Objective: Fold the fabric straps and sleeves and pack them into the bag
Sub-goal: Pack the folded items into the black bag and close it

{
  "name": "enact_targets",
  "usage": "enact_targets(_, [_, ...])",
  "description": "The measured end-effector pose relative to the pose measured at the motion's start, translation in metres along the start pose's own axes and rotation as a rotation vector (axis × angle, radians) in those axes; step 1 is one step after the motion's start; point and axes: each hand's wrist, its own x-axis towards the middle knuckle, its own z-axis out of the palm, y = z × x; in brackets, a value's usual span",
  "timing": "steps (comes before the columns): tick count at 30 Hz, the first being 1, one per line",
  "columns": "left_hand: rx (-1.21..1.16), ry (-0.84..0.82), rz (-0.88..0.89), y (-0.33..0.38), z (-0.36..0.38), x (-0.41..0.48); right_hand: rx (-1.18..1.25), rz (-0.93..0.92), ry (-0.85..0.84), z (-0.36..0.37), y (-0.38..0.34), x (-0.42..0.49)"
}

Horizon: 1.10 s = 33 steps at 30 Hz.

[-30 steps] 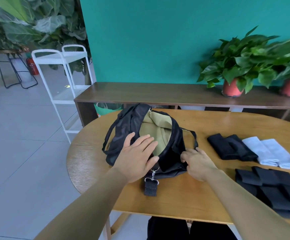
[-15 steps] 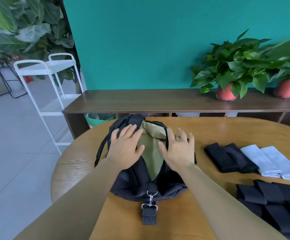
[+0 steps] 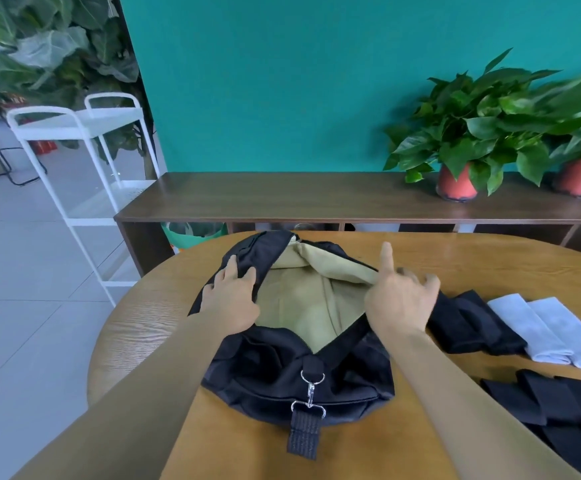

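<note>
A black bag [image 3: 275, 372] with a tan lining lies open on the round wooden table [image 3: 233, 445], its metal clasp and strap stub facing me. My left hand [image 3: 231, 299] grips the left edge of the opening. My right hand [image 3: 398, 299] holds the right edge, index finger raised. The lining shows wide between them. To the right lie two folded black sleeves [image 3: 469, 323], two folded white sleeves [image 3: 552, 330] and a pile of black straps [image 3: 566, 414] at the near right.
A dark wooden bench [image 3: 316, 199] with two potted plants [image 3: 458, 133] runs behind the table against a teal wall. A white wire shelf [image 3: 84, 157] stands at the left on the tiled floor. A green bin [image 3: 192, 233] sits under the bench.
Both hands moved from lying flat on the bag to its opening and pulled the edges apart. The tan inside now shows much wider. The view shifted closer.
</note>
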Motion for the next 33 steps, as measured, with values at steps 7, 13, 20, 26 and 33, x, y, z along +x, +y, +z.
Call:
enact_targets(7, [-0.021,-0.008,0.049,0.001,0.002,-0.017,-0.105,-0.044,-0.146,-0.018,0.002,-0.01])
enact_targets(13, [0.156,0.161,0.167,0.028,-0.026,0.006,-0.255,-0.211,-0.142,-0.015,-0.038,0.029])
enact_targets(20, [0.348,-0.002,0.182,0.031,-0.029,0.052,-0.37,-0.343,-0.126,0.02,-0.044,0.063])
enact_targets(26, [0.27,-0.114,0.092,0.016,-0.025,0.05,-0.443,-0.251,-0.092,0.02,-0.022,0.08])
enact_targets(33, [0.303,-0.057,0.116,0.031,-0.012,0.023,-0.505,-0.209,-0.159,0.018,-0.016,0.063])
